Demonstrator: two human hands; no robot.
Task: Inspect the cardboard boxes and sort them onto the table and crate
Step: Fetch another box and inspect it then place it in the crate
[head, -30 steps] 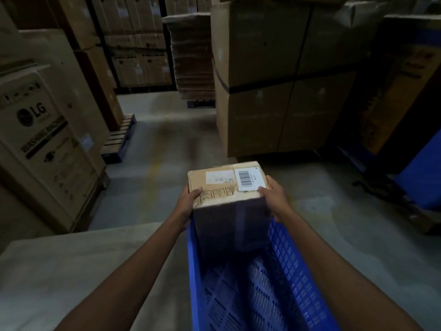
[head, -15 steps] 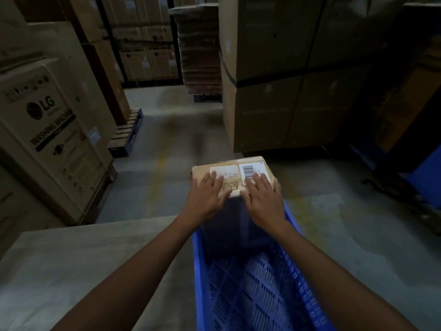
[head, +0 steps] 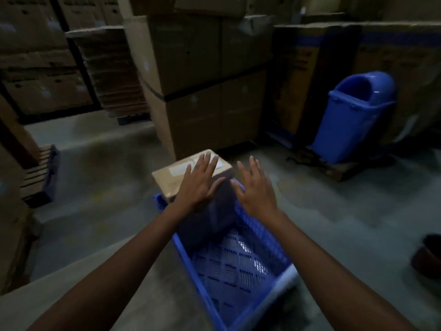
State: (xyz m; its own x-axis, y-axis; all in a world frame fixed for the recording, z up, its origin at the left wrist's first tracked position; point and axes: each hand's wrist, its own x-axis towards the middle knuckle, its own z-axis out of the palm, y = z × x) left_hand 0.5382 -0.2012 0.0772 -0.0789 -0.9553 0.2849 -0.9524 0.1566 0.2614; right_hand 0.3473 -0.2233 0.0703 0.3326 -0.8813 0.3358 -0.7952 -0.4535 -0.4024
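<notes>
A small cardboard box point(head: 170, 179) with white labels on top stands at the far end of the blue plastic crate point(head: 241, 271). My left hand point(head: 199, 185) lies over the box's top with fingers straight and spread. My right hand point(head: 256, 189) hovers just right of the box, above the crate's right wall, fingers straight and holding nothing. The table's grey surface point(head: 100, 278) shows at lower left beside the crate. The crate's slotted floor behind the box is bare.
Tall stacked cartons point(head: 202, 80) rise straight ahead on the concrete floor. A blue bin point(head: 353, 120) stands at the right on a pallet. More cartons and a pallet point(head: 40, 175) line the left. A dark round object point(head: 429, 256) lies at the right edge.
Both hands went from gripping the box's sides to lying flat on top. Now the right hand has lifted off to the right, and the view has swung right, showing the blue bin.
</notes>
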